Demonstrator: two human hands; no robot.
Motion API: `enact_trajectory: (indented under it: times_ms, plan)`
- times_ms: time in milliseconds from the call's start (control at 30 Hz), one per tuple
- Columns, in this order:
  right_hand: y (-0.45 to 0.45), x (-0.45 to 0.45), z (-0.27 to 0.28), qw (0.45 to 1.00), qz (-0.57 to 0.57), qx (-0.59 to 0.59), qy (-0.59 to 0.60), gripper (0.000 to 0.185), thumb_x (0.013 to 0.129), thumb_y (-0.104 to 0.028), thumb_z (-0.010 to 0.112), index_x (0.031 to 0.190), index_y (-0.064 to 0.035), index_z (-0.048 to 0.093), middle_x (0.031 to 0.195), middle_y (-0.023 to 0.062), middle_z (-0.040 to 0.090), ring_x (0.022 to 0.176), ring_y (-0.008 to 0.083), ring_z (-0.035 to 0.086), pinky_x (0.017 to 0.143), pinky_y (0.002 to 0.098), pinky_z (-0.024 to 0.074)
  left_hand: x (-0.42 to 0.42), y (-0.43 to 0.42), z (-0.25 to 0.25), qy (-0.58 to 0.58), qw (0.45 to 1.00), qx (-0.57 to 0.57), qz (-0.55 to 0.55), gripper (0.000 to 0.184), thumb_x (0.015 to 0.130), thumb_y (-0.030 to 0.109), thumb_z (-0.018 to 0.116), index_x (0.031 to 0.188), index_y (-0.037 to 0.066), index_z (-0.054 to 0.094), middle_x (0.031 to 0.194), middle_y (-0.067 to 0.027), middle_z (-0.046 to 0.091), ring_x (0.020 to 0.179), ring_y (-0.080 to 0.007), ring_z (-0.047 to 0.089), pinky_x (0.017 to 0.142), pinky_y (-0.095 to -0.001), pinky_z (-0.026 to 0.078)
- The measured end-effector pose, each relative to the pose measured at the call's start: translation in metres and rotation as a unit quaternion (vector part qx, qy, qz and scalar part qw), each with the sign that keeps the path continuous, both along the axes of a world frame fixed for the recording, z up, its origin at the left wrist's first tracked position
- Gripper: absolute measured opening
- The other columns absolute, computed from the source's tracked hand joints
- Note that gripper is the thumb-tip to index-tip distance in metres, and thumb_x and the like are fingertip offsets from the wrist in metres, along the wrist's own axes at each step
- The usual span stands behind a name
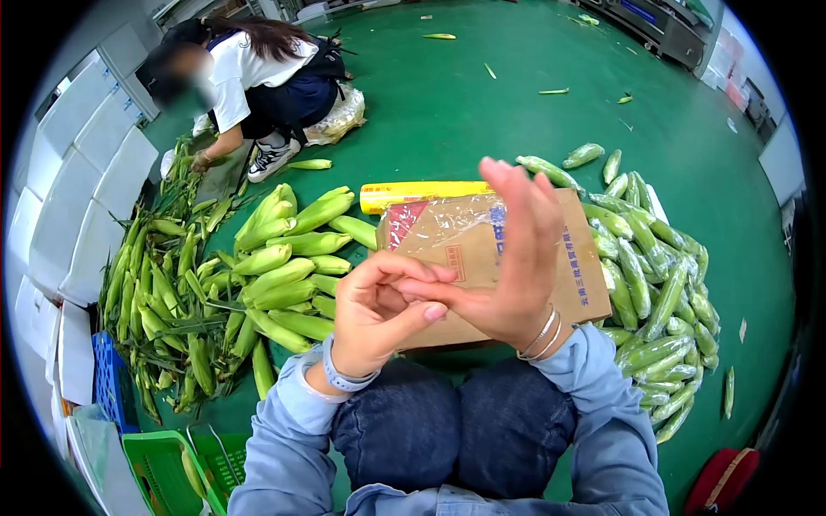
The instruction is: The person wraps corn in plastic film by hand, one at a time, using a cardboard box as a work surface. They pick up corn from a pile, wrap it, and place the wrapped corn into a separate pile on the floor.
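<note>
Above a cardboard box (568, 258), my two hands meet in front of me. The fingers of my left hand (366, 301) are curled around the thumb of my right hand (520, 267). My right hand is raised on edge, its fingers stretched upward and slightly blurred. Clear film (447, 215) lies across the box top. A yellow film box (379, 197) sits along its far edge. Left of the cardboard box is a pile of green corn ears in husks (284, 284). On the right, many corn ears wrapped in clear film (662, 292) are heaped.
At the far left, a crouching person (267, 86) reaches toward loose husks beside a larger corn heap (163, 301). A green basket (163, 469) and blue crate (112, 378) stand near left. White boxes (64, 215) line the left side. Stray ears lie on the green floor (413, 112).
</note>
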State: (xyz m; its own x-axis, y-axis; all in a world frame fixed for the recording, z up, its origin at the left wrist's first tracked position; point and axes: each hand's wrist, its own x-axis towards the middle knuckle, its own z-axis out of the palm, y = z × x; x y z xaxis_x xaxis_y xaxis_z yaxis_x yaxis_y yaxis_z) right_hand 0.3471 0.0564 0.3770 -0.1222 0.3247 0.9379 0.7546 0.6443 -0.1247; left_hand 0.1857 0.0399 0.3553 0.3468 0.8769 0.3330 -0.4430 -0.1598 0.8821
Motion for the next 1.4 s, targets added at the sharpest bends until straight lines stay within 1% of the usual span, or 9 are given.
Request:
enact_trajectory:
  times_ms: [233,400,633,767,933,1167,1267,1333,1400]
  plan:
    - [0.023,-0.002,-0.022,1.000,0.011,-0.002,-0.022,0.072,0.071,-0.030,0.069,0.126,0.0045,0.038,0.123,0.0180,0.046,0.112,0.0296,0.046,0.096,0.0447,0.0335,0.005,0.018,-0.010,0.049,0.997,-0.049,0.041,0.006,0.086,-0.002,0.051,0.091,-0.003,0.049,0.083,-0.0067,0.054,0.072,-0.0131,0.058,0.063,-0.0234,0.046]
    - [0.027,0.005,-0.035,0.978,0.134,-0.137,0.081,0.094,0.062,-0.029,0.075,0.133,0.0057,0.024,0.134,0.0253,0.030,0.124,0.0370,0.034,0.102,0.0445,0.0270,-0.001,0.022,-0.017,0.152,0.984,0.085,0.041,0.007,0.086,-0.002,0.049,0.088,-0.007,0.053,0.090,-0.0132,0.055,0.073,-0.0167,0.059,0.064,-0.0259,0.050]
    - [0.027,0.005,-0.030,0.917,0.304,-0.238,0.097,0.114,0.057,-0.025,0.079,0.138,0.0025,0.005,0.144,0.0230,0.009,0.133,0.0358,0.014,0.108,0.0413,0.0159,-0.004,0.014,-0.011,0.116,0.992,0.057,-0.006,0.007,0.077,-0.007,0.059,0.084,-0.006,0.057,0.092,-0.0134,0.054,0.076,-0.0156,0.057,0.067,-0.0242,0.049]
    - [0.022,0.002,-0.026,0.937,0.268,-0.208,0.084,0.117,0.055,-0.036,0.083,0.137,0.0059,0.010,0.142,0.0261,0.013,0.132,0.0348,0.019,0.106,0.0413,0.0186,-0.003,0.009,-0.010,0.105,0.990,0.095,0.002,0.010,0.076,-0.007,0.060,0.084,-0.003,0.056,0.092,-0.0123,0.054,0.080,-0.0142,0.056,0.071,-0.0234,0.045]
    - [0.010,0.000,-0.014,0.954,0.262,-0.131,0.058,0.099,0.060,-0.020,0.077,0.137,0.0018,0.017,0.140,0.0240,0.023,0.130,0.0368,0.025,0.104,0.0436,0.0235,-0.006,0.003,-0.008,0.096,0.992,0.079,0.004,0.007,0.078,-0.006,0.057,0.084,-0.004,0.054,0.092,-0.0127,0.053,0.078,-0.0138,0.056,0.067,-0.0236,0.048]
    - [0.008,-0.001,-0.013,0.964,0.248,-0.089,0.043,0.097,0.060,-0.020,0.075,0.136,0.0013,0.019,0.139,0.0238,0.027,0.128,0.0370,0.029,0.103,0.0449,0.0242,-0.008,0.005,-0.019,0.034,0.998,0.051,-0.026,0.010,0.086,0.001,0.048,0.088,-0.007,0.054,0.094,-0.0152,0.054,0.073,-0.0178,0.058,0.065,-0.0277,0.050]
    - [0.010,0.004,-0.017,0.972,0.207,-0.088,0.073,0.070,0.064,-0.020,0.072,0.124,0.0015,0.043,0.124,0.0207,0.048,0.115,0.0332,0.047,0.098,0.0409,0.0344,-0.006,0.007,-0.015,0.004,1.000,-0.010,-0.014,0.026,0.092,0.014,0.042,0.090,-0.009,0.054,0.091,-0.0161,0.056,0.070,-0.0219,0.058,0.065,-0.0315,0.049]
    - [0.018,0.023,-0.046,0.958,0.219,-0.182,-0.036,0.023,0.074,-0.018,0.065,0.089,-0.0001,0.064,0.091,0.0137,0.064,0.082,0.0245,0.063,0.074,0.0323,0.0487,-0.015,0.022,-0.035,0.031,0.998,-0.045,0.045,0.033,0.093,0.022,0.038,0.089,-0.006,0.054,0.082,-0.0144,0.055,0.065,-0.0219,0.055,0.058,-0.0329,0.047]
    - [0.002,0.026,-0.052,0.808,0.206,-0.479,0.275,0.024,0.083,-0.013,0.057,0.062,-0.0005,0.062,0.063,0.0082,0.061,0.052,0.0168,0.057,0.049,0.0260,0.0441,-0.038,0.045,-0.067,0.061,0.984,-0.065,0.156,0.029,0.093,0.022,0.042,0.089,-0.004,0.054,0.084,-0.0125,0.058,0.065,-0.0192,0.055,0.061,-0.0303,0.045]
